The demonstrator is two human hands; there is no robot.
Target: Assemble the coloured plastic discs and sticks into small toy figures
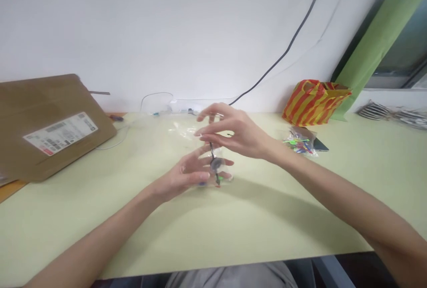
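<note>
The left hand (187, 174) is held half open, its fingers curled beside a thin dark rod with one grey disc (215, 163); whether the rod is gripped cannot be told. The right hand (237, 133) is spread above, its fingertips near the rod's top. The rod stands nearly upright, slightly tilted, over the table (240, 217) near its middle. One bag of coloured plastic pieces (300, 145) lies toward the far right edge, by one striped red-and-yellow bag (315, 103); one cardboard mailer (50, 128) lies at the far left corner.
</note>
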